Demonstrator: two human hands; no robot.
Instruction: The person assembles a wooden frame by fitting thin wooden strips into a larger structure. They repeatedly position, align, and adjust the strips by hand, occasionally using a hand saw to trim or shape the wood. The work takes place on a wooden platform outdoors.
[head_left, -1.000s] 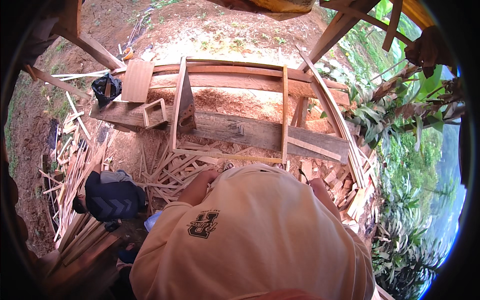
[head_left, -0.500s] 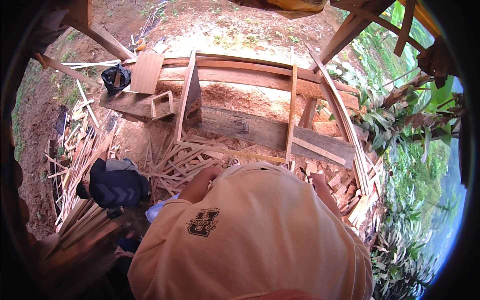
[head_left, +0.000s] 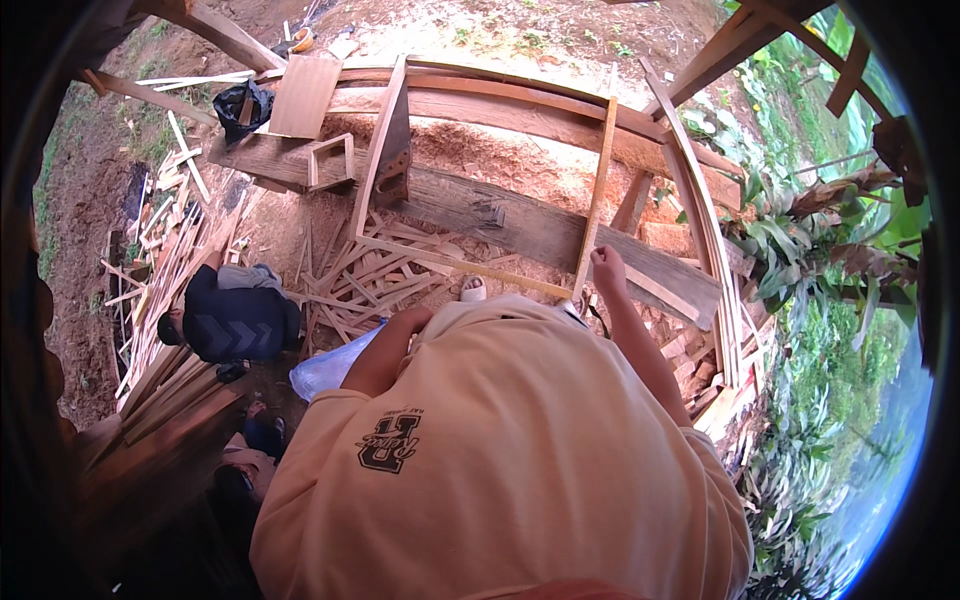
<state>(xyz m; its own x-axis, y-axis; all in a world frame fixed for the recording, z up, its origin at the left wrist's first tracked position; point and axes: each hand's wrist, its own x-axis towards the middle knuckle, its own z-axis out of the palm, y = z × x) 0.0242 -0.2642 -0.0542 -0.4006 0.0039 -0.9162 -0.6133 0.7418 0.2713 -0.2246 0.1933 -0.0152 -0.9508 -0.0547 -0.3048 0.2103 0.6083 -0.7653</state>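
**Right hand on the wooden frame above the big plank**

We are looking straight down over our pale yellow T-shirt [head_left: 520, 460], which is filling the lower half of the view. Our right hand [head_left: 607, 268] is reaching forward and closing its fingers around the lower right corner of the thin rectangular frame of light wooden slats [head_left: 598, 190]; the fingers are curled on the slat, grasping it. The frame is standing tilted, its lower rail lying across the long weathered grey plank [head_left: 560, 235] and its upper rail leaning toward the curved reddish beams [head_left: 520, 100] beyond. Our left hand [head_left: 415, 322] is showing only at the edge of the shirt, near the left end of the frame's lower rail; we cannot tell whether its fingers are clenched or loose, nor whether they are touching anything.

Under the frame, a loose heap of thin pale offcut sticks [head_left: 370, 275] is lying on the earth. To our left, another person in a dark jacket [head_left: 235, 318] is crouching beside a bundle of long slats [head_left: 165, 290]. A small square wooden box frame [head_left: 330, 160] is resting on a plank farther off, with a flat plywood board [head_left: 300, 95] and a black bag [head_left: 243, 103] just beyond it. Green leafy plants [head_left: 810, 240] are growing along our right.
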